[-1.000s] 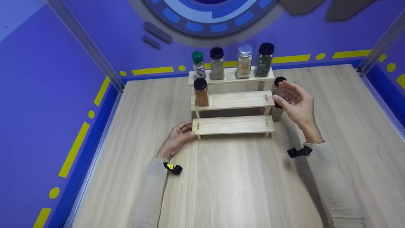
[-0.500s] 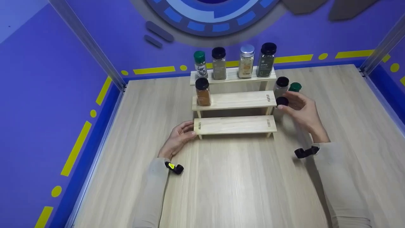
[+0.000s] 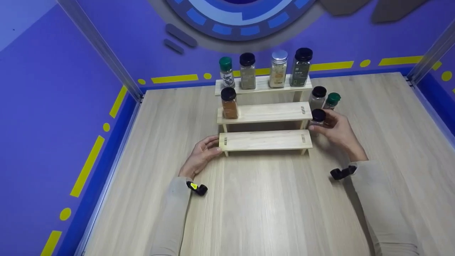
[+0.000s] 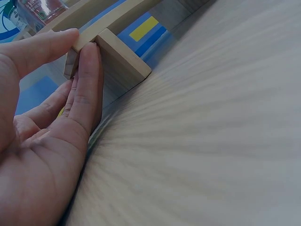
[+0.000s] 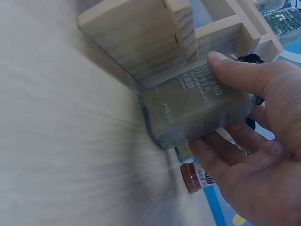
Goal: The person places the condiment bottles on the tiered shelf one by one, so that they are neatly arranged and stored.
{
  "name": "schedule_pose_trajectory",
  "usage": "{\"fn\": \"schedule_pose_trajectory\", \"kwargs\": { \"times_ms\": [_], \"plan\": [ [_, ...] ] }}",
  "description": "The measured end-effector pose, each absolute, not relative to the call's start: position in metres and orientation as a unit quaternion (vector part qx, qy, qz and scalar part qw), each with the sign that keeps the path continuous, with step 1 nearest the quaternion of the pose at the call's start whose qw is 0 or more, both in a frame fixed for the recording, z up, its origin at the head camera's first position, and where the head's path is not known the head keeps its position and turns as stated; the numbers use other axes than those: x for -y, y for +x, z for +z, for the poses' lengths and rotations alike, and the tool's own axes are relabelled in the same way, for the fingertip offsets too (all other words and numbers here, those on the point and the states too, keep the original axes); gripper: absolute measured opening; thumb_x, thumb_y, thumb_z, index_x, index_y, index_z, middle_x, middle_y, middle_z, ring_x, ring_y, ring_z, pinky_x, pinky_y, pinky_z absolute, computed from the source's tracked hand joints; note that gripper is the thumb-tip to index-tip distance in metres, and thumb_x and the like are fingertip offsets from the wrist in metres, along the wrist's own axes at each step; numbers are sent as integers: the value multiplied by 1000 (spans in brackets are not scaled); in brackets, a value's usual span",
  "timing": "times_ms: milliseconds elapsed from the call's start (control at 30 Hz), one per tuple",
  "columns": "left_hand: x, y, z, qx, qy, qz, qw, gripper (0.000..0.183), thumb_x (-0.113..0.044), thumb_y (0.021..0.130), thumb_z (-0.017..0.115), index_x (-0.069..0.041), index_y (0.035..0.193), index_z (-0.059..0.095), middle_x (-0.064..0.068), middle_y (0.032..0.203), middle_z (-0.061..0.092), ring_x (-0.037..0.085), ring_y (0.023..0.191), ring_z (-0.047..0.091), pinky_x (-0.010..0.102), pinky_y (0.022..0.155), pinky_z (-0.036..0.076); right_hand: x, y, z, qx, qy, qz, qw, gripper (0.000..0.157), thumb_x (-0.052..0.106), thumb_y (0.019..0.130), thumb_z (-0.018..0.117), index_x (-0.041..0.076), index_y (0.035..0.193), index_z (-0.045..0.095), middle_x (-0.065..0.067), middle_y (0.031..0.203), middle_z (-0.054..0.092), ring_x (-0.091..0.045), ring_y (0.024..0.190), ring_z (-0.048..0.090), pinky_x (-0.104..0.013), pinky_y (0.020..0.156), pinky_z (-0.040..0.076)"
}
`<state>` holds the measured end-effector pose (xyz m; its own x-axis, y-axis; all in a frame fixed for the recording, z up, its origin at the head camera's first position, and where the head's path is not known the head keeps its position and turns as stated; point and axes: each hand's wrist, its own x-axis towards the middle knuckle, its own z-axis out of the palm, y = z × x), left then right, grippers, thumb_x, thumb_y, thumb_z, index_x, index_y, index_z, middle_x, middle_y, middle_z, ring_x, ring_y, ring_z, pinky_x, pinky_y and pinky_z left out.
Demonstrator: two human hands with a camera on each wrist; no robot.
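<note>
In the head view my right hand (image 3: 339,133) grips a black-capped pepper jar (image 5: 188,106) beside the right end of a three-step wooden rack (image 3: 266,140). The right wrist view shows the thumb on the labelled face and the fingers round the other side; the jar is upright, its base close over the table. My left hand (image 3: 201,154) holds the left end of the lowest step, thumb and fingertips pinching its corner by the leg. A black-capped jar (image 3: 317,99) and a green-capped jar (image 3: 332,100) stand just behind the gripped one, partly hidden.
On the top step stand a green-capped jar (image 3: 226,74), a black-capped jar (image 3: 247,73), a silver-capped jar (image 3: 278,71) and a dark-green jar (image 3: 301,69). An orange-brown spice jar (image 3: 229,105) is on the middle step's left end. Blue walls (image 3: 124,46) enclose the wooden table (image 3: 263,206).
My right hand has moved down and closed round the pepper jar, uncovering the two jars behind. My left hand keeps its place at the rack; the whole view has shifted slightly.
</note>
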<state>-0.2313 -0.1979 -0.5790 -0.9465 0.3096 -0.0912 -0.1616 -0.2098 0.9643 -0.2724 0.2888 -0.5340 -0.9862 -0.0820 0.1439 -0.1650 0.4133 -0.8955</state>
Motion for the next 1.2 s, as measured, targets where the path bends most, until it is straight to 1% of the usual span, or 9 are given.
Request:
{"fn": "schedule_pose_trajectory", "kwargs": {
  "times_ms": [67, 233, 367, 567, 667, 800, 933, 1033, 1200],
  "plan": [
    [198, -231, -579, -611, 61, 775, 152, 65, 5, 95, 69, 8, 154, 44, 20, 147, 57, 19, 116, 68, 30, 99, 60, -289, -273, -536, 843, 74, 531, 41, 60, 9, 90, 86, 1, 144, 62, 6, 124, 67, 4, 109, 61, -7, 96, 49],
    [198, -232, -579, -610, 62, 775, 153, 65, 6, 94, 70, 8, 154, 44, 21, 148, 57, 20, 118, 67, 30, 99, 60, -290, -275, -541, 840, 83, 534, 50, 56, 1, 90, 84, -6, 141, 62, 20, 115, 64, 4, 104, 62, -7, 91, 49],
    [198, -232, -579, -609, 59, 776, 153, 64, 5, 95, 70, 8, 153, 45, 20, 148, 57, 20, 118, 67, 29, 99, 60, -291, -275, -542, 838, 86, 537, 45, 57, 2, 91, 84, -5, 142, 61, 24, 115, 63, 3, 106, 62, -8, 92, 49],
    [197, -231, -579, -605, 55, 780, 153, 64, 5, 94, 69, 9, 153, 44, 18, 147, 57, 19, 119, 66, 28, 98, 60, -294, -278, -545, 837, 79, 540, 32, 59, 8, 90, 86, 0, 144, 62, 22, 119, 64, 4, 110, 62, -9, 95, 49],
    [197, -231, -578, -604, 53, 780, 153, 65, 6, 94, 69, 9, 154, 43, 18, 147, 57, 18, 119, 66, 29, 98, 60, -294, -277, -544, 841, 71, 535, 26, 58, 11, 91, 86, 2, 143, 63, 12, 125, 67, 1, 111, 63, -12, 97, 49],
    [198, -231, -578, -606, 53, 779, 153, 65, 5, 95, 68, 9, 154, 43, 20, 148, 56, 19, 117, 67, 29, 99, 60, -292, -274, -538, 846, 66, 528, 22, 55, 14, 92, 86, 3, 141, 65, 5, 127, 69, -3, 112, 63, -17, 99, 51],
    [198, -231, -578, -611, 58, 775, 153, 66, 5, 95, 69, 9, 155, 42, 23, 151, 54, 20, 119, 67, 31, 100, 61, -291, -272, -534, 849, 62, 525, 24, 54, 18, 91, 87, 3, 138, 67, 9, 122, 69, -1, 110, 64, -21, 101, 52],
    [198, -232, -578, -612, 60, 774, 154, 66, 5, 95, 69, 8, 156, 42, 24, 153, 52, 21, 121, 66, 33, 102, 60, -292, -272, -531, 849, 55, 524, 26, 54, 20, 91, 88, 3, 137, 67, 10, 121, 70, 0, 110, 64, -19, 101, 53],
    [197, -232, -579, -610, 62, 775, 153, 66, 5, 95, 70, 8, 155, 42, 25, 153, 52, 22, 122, 66, 34, 103, 60, -295, -271, -526, 845, 58, 530, 34, 54, 18, 91, 87, 4, 138, 67, 7, 122, 70, 0, 111, 65, -14, 100, 53]
  ]
}}
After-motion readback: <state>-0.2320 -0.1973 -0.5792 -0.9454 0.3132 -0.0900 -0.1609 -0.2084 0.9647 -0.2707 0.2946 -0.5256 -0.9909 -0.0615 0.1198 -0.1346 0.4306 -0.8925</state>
